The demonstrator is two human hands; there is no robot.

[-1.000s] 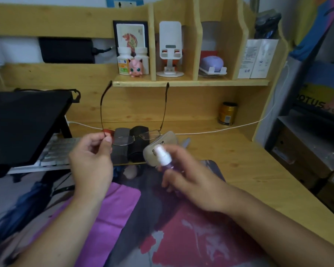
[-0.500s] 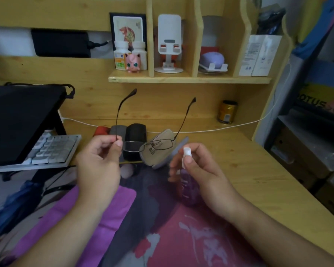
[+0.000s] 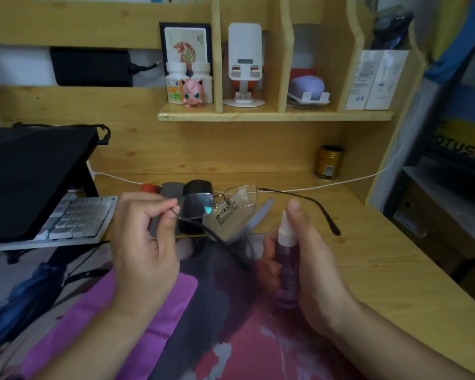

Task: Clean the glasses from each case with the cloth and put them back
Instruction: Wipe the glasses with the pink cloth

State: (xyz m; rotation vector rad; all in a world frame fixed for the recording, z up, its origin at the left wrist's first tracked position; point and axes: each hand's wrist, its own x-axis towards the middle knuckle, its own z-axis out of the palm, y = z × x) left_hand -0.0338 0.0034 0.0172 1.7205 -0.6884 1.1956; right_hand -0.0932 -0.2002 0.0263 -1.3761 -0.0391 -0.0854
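Observation:
My left hand (image 3: 144,239) pinches the left hinge of thin metal-framed glasses (image 3: 232,200), held above the desk with the lenses facing away and both temples open toward me. My right hand (image 3: 309,259) grips a purple spray bottle (image 3: 285,264) upright, the thumb resting on its white nozzle just right of the lenses. An open beige case (image 3: 235,224) lies behind the glasses. Red, grey and black cases (image 3: 173,189) stand in a row further back. A purple cloth (image 3: 126,314) lies on the mat under my left forearm.
A patterned dark and red desk mat (image 3: 231,338) covers the near desk. A keyboard (image 3: 74,219) and a black raised stand (image 3: 30,171) sit at the left. A gold tin (image 3: 329,165) and a white cable (image 3: 340,183) are at the back right, under a shelf (image 3: 274,116) of small items.
My left hand has turned the glasses over, so the temples that pointed up now point toward me. The right hand brought the spray bottle upright and moved it right of the lenses.

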